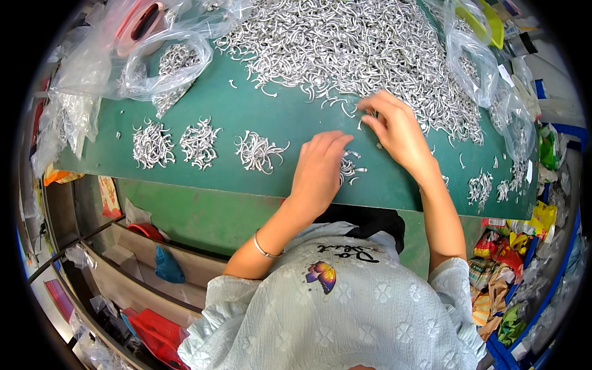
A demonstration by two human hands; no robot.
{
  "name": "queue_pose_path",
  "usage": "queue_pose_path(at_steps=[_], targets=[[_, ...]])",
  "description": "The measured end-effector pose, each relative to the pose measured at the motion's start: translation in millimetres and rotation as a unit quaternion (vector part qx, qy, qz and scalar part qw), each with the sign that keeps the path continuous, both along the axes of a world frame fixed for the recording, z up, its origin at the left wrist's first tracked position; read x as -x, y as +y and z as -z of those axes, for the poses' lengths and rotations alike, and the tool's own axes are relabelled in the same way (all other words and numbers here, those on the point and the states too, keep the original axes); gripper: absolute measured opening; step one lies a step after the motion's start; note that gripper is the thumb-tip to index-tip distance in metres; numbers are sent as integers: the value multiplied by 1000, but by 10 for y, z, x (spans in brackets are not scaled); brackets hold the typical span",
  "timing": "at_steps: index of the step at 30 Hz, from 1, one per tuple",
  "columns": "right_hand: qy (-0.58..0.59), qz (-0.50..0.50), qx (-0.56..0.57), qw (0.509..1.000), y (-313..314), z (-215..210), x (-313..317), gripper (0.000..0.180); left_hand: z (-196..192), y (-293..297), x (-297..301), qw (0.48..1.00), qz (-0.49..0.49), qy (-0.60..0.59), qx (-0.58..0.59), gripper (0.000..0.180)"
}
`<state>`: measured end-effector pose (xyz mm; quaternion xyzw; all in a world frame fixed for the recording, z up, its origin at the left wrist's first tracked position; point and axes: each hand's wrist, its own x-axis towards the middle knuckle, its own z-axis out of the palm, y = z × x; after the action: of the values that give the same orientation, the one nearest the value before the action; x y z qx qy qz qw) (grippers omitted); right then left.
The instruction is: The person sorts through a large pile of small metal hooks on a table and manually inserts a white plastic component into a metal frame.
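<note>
On the green table (209,176) lies a large heap of small curved silver metal pieces (345,49). My right hand (398,126) is at the heap's near edge, its thumb and forefinger apart and slightly blurred, with a few loose pieces beside the tips. Lower and to the left, my left hand (317,163) is cupped palm down at a small pile (349,168) of the same pieces, which it partly covers; its fingers are loosely stretched and its thumb is hidden. Three similar piles (153,143) sit in a row to its left.
Clear plastic bags (169,68) with more pieces lie at the table's left, near a pink-rimmed container (140,24). Another clear bag (472,61) and a yellow-green scoop-like object (487,24) are at the right. Smaller clusters (480,187) lie near the right front corner. Drawers (142,265) stand below left.
</note>
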<state>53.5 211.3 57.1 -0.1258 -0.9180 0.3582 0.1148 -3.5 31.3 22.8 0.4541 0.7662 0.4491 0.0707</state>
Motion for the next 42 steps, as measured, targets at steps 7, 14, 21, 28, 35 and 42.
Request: queue_pose_path(at_steps=[7,14,21,28,35,42], targets=[[-56,9,-123,991,-71,-20,-104,12,-4,-39,54,1000,-15,-23,-15,35],[-104,-133,21,985,-112,-49,-276,15,-6,17,-26,999,13,-28,-26,37],[94,-66,-180,977,-125,199,436,14,-3,30,-54,998,56,-6,-19,33],[-28,-10,-154,988,183,79,-11,11,30,-53,214,999,-33,32,18,30],[21,-67,-179,981,-49,67,-7,13,-33,152,328,987,-21,131,91,39],[-14,30,-170,985,214,42,-205,11,31,138,381,990,-32,97,94,35]])
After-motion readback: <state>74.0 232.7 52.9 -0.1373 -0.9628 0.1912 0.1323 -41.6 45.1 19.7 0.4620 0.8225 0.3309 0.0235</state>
